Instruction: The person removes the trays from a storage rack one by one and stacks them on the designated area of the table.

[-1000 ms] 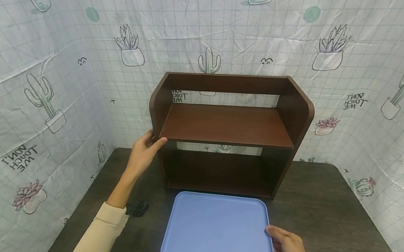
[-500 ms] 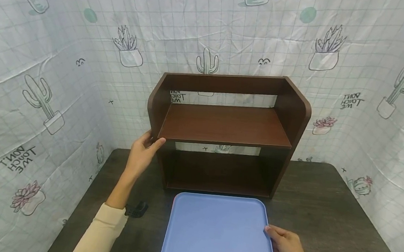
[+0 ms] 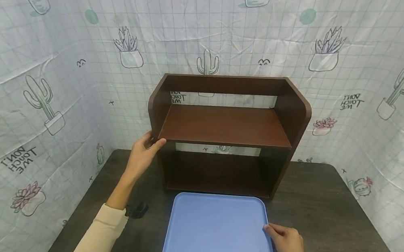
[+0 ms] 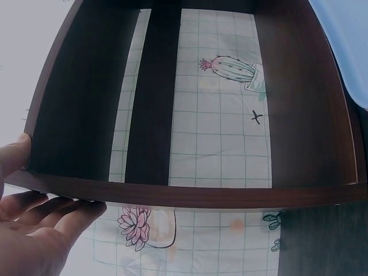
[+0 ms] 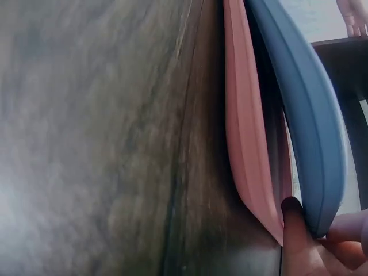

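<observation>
A dark brown two-tier shelf [image 3: 225, 124] stands upright at the back of the table. My left hand [image 3: 140, 156] holds its left side panel at the level of the middle board. In the left wrist view the thumb [image 4: 14, 154] lies on the panel's front edge and the fingers [image 4: 75, 221] are on its outer side. A blue rectangular tray [image 3: 218, 235] is in front of the shelf, and my right hand [image 3: 289, 246] pinches its right edge. The right wrist view shows a pink tray [image 5: 246, 126] under the blue one, with a dark gap between their rims.
A small black object [image 3: 139, 210] is by the left wrist, partly hidden by the sleeve. The dark wooden table [image 3: 329, 211] carries everything. White fabric with cactus prints [image 3: 211, 29] hangs behind and on both sides.
The blue tray and my right hand have shifted slightly towards the shelf. The reddish rim that showed below the blue tray's near edge is no longer visible. My left hand stays on the shelf.
</observation>
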Demonstrator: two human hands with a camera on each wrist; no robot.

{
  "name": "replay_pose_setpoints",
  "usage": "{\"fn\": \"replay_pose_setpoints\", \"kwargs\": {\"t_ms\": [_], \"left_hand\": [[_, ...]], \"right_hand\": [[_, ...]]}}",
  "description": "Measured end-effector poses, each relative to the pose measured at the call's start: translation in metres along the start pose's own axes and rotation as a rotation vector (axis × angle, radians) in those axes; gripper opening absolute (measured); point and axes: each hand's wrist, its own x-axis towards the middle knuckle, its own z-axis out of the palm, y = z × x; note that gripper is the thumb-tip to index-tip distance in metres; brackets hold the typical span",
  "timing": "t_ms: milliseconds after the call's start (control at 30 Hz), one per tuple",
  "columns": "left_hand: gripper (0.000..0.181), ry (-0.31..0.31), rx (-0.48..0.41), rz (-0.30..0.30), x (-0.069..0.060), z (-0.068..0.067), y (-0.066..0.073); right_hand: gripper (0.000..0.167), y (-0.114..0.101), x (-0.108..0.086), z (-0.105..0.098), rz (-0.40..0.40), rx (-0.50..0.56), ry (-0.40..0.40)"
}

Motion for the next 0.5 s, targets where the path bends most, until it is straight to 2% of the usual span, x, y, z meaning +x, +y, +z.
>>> {"fn": "replay_pose_setpoints", "kwargs": {"t_ms": [100, 233, 333, 500], "left_hand": [[0.065, 0.002, 0.007, 0.008, -0.0004, 0.0001, 0.0004], [0.065, -0.003, 0.015, 0.009, -0.0014, 0.0004, 0.0001], [0.066, -0.004, 0.019, 0.004, -0.0021, 0.0004, 0.0003], [0.066, 0.003, 0.016, 0.008, -0.002, 0.0, 0.0013]], "right_hand": [[0.031, -0.0007, -0.0011, -0.0017, -0.08, -0.104, 0.054], [0.03, 0.0005, -0.0007, -0.0013, -0.129, -0.136, 0.055], [0.03, 0.0022, 0.0005, 0.0005, -0.151, -0.166, 0.039], [0.036, 0.0035, 0.0032, 0.0042, -0.169, -0.206, -0.045]]}}
